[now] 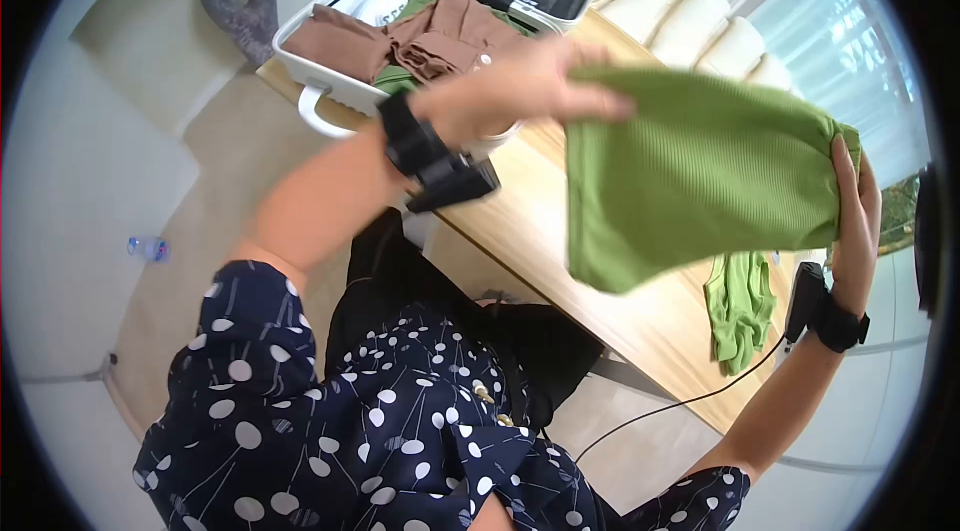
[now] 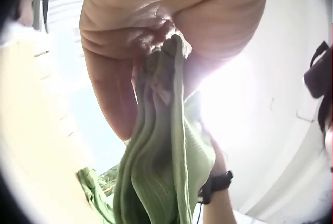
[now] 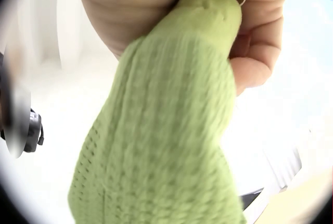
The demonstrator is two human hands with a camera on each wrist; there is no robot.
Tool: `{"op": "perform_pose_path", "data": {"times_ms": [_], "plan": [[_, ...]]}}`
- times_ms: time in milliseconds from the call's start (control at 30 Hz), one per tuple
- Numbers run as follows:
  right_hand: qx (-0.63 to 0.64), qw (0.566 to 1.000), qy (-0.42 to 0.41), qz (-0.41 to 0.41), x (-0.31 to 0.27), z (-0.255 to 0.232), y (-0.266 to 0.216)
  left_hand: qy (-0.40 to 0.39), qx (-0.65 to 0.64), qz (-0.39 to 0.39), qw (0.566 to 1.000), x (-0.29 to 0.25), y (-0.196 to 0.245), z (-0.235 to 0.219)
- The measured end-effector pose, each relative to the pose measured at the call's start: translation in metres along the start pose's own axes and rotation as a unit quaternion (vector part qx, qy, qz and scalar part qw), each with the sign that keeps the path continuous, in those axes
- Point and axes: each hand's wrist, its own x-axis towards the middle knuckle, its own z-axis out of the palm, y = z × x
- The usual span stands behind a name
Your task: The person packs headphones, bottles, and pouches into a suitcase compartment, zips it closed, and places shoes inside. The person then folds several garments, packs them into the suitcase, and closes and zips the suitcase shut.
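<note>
A folded green ribbed garment (image 1: 700,171) hangs in the air above the wooden table, stretched between both hands. My left hand (image 1: 530,86), blurred in the head view, pinches its upper left corner; the left wrist view shows layered folds of the cloth (image 2: 161,172) between thumb and fingers. At the garment's other end my right hand (image 1: 856,216) grips the edge, fingers curled round it. In the right wrist view that hand (image 3: 192,5) holds a bunched end of the knit cloth (image 3: 166,120).
An open white suitcase (image 1: 330,91) with brown and green clothes (image 1: 450,36) stands at the table's far left end. Another green garment (image 1: 740,311) lies on the table (image 1: 530,221) near the right forearm. Rolled cream cushions (image 1: 690,16) line the back; a black cable (image 1: 680,403) crosses the front edge.
</note>
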Motion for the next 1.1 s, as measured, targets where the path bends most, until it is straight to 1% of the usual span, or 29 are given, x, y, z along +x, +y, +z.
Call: {"op": "perform_pose_path", "data": {"times_ms": [33,67,100,133,167,200,233,267,300,367,400,433,467,500,567,600,633,667,700,733,767,833,867,900,933,967,1000,1033,1100], "plan": [[0.049,0.999,-0.001,-0.023,0.002,0.004,0.002,0.018,0.046,-0.015,0.999,-0.001,0.018,-0.019],[0.078,0.994,0.002,-0.071,-0.006,0.019,-0.003,0.034,0.061,0.022,0.997,0.006,0.018,-0.04],[0.209,0.977,-0.036,0.03,0.005,0.032,-0.003,0.069,0.001,0.045,0.997,0.005,0.027,-0.052],[0.217,0.974,-0.061,0.021,0.011,0.051,0.0,0.087,0.07,0.068,0.991,0.011,0.038,-0.073],[0.226,0.97,-0.085,0.011,0.015,0.071,0.0,0.06,0.003,0.05,0.997,0.008,0.043,-0.082],[0.219,0.969,-0.116,-0.001,0.015,0.092,-0.004,0.096,0.147,0.027,0.984,0.007,0.054,-0.101],[0.213,0.966,-0.146,-0.014,0.015,0.113,-0.009,0.102,0.149,0.004,0.984,0.008,0.055,-0.121],[0.246,0.952,-0.179,0.029,0.019,0.135,-0.009,0.147,0.155,0.005,0.977,0.004,0.058,-0.13],[0.276,0.935,-0.211,0.075,0.026,0.164,-0.01,0.147,0.156,0.003,0.977,0.003,0.051,-0.153],[0.307,0.912,-0.254,0.102,0.025,0.203,-0.019,0.152,0.224,-0.056,0.961,0.0,0.041,-0.186],[0.281,0.915,-0.269,0.107,0.027,0.223,-0.017,0.153,0.226,-0.055,0.961,-0.005,0.033,-0.199],[0.255,0.918,-0.283,0.112,0.029,0.237,-0.017,0.153,0.255,-0.082,0.951,-0.009,0.029,-0.207],[0.24,0.919,-0.294,0.105,0.029,0.246,-0.02,0.153,0.283,-0.109,0.941,-0.012,0.025,-0.215],[0.224,0.92,-0.305,0.099,0.029,0.253,-0.023,0.154,0.284,-0.109,0.94,-0.015,0.023,-0.218],[0.205,0.925,-0.302,0.101,0.034,0.258,-0.025,0.167,0.323,-0.147,0.92,-0.02,0.024,-0.221],[0.168,0.936,-0.295,0.089,0.037,0.262,-0.022,0.184,0.383,-0.143,0.894,-0.02,0.019,-0.221],[0.132,0.946,-0.287,0.077,0.038,0.263,-0.02,0.185,0.382,-0.143,0.894,-0.017,0.003,-0.233],[0.13,0.945,-0.289,0.077,0.039,0.268,-0.013,0.153,0.388,-0.13,0.9,-0.009,-0.024,-0.255],[0.081,0.959,-0.271,0.009,0.038,0.273,-0.007,0.12,0.393,-0.117,0.904,-0.007,-0.026,-0.253],[0.032,0.966,-0.251,-0.06,0.038,0.275,-0.003,0.118,0.404,-0.138,0.897,-0.015,-0.026,-0.246],[0.03,0.965,-0.251,-0.061,0.04,0.276,-0.001,0.12,0.403,-0.138,0.897,-0.017,-0.032,-0.249],[-0.102,0.957,-0.258,-0.084,0.036,0.276,-0.009,0.105,0.546,0.019,0.831,-0.024,-0.044,-0.248],[-0.104,0.962,-0.226,-0.113,0.029,0.275,-0.016,0.073,0.561,-0.036,0.824,-0.03,-0.04,-0.247],[-0.099,0.961,-0.229,-0.115,0.027,0.275,-0.016,0.074,0.563,-0.041,0.822,-0.038,-0.033,-0.237],[-0.133,0.959,-0.154,-0.198,0.025,0.276,-0.015,0.064,0.588,-0.011,0.806,-0.047,-0.028,-0.227],[-0.164,0.943,-0.075,-0.278,0.023,0.276,-0.015,0.054,0.612,0.02,0.789,-0.056,-0.023,-0.219],[-0.177,0.939,-0.075,-0.286,0.021,0.273,-0.018,0.029,0.632,0.017,0.774,-0.064,-0.02,-0.214],[-0.173,0.939,-0.078,-0.286,0.02,0.27,-0.024,0.028,0.633,0.013,0.773,-0.072,-0.018,-0.209],[-0.169,0.921,-0.095,-0.337,0.017,0.264,-0.038,-0.042,0.639,0.022,0.767,-0.084,-0.015,-0.198]]}}
